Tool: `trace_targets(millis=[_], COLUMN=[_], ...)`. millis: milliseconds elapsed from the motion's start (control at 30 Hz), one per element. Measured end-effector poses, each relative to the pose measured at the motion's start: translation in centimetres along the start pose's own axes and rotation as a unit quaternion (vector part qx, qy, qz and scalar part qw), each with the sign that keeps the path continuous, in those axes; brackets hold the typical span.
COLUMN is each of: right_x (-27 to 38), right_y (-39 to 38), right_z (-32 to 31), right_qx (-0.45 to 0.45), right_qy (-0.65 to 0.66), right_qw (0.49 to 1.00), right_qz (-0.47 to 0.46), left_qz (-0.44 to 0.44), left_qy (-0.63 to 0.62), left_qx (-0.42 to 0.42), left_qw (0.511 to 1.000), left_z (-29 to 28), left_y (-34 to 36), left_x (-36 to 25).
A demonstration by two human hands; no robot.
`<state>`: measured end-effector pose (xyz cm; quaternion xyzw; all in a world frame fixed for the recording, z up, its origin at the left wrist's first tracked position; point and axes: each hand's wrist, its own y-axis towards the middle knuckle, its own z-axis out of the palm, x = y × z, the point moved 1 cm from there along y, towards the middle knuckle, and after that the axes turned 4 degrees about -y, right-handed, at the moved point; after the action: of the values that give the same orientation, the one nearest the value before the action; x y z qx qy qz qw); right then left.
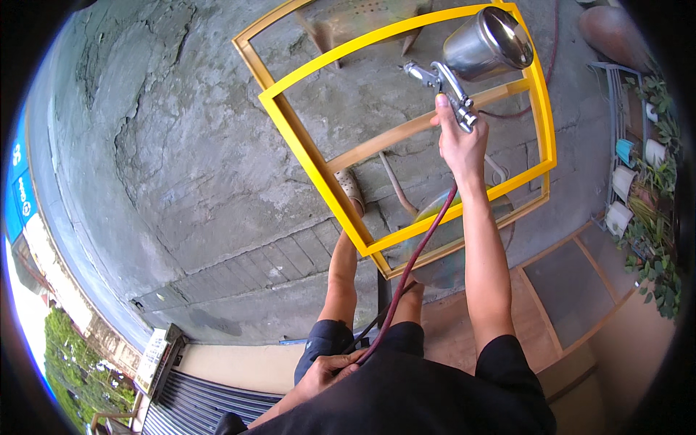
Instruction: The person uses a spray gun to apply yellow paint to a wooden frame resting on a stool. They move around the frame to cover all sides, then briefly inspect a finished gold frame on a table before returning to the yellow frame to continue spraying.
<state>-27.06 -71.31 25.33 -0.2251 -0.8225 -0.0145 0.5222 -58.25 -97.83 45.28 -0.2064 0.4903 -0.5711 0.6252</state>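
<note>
My right hand (pixel 462 145) grips a metal spray gun (pixel 451 90) by its handle, and a silver paint cup (pixel 487 45) sits on top of the gun. Beneath it stands a wooden frame (pixel 330 196) whose upper faces are bright yellow, while its inner sides and lower bars look like bare wood. A dark red hose (pixel 413 264) runs from the gun's handle down across the frame's near edge to my waist. There my left hand (pixel 330 373) is closed around the hose, close to my dark shorts.
Cracked grey concrete (pixel 188 159) surrounds the frame. A worn plastic chair (pixel 362 29) stands beyond it. Potted plants (pixel 656 239) and a metal rack (pixel 616 109) line the right side. A wood-framed panel (pixel 569 286) lies at lower right. Dark ribbed metal (pixel 206 399) is at lower left.
</note>
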Motion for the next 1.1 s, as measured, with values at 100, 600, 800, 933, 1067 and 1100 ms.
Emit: trace_targets(millis=[100, 600, 800, 933, 1067, 1100], right_x=[0.9, 5.8, 9.9, 12.2, 12.1, 11.5], right_y=[-1.5, -6.5, -10.6, -15.0, -21.2, -23.2], right_z=[1.8, 10.0, 0.5, -10.5, -23.4, -26.6], right_qx=[0.025, 0.193, 0.226, 0.127, 0.041, 0.018], right_qy=[-0.009, 0.046, -0.010, -0.087, -0.111, -0.111], right_qw=[1.000, 0.972, 0.967, 0.970, 0.983, 0.987], right_qz=[-0.010, -0.130, -0.119, -0.190, -0.143, -0.116], left_qz=[-0.033, 0.030, 0.056, 0.093, 0.134, 0.155], left_qy=[-0.013, 0.028, 0.081, 0.164, 0.281, 0.314], left_qx=[-0.004, -0.021, 0.003, 0.024, 0.009, 0.005], left_qw=[0.999, 0.999, 0.995, 0.982, 0.950, 0.937], left_z=[-0.8, -3.7, -2.4, 0.3, 4.6, 5.9], left_y=[-1.0, -3.4, -2.9, -2.1, -2.3, -2.2], left_x=[0.3, 4.0, 5.4, 4.7, 4.6, 4.7])
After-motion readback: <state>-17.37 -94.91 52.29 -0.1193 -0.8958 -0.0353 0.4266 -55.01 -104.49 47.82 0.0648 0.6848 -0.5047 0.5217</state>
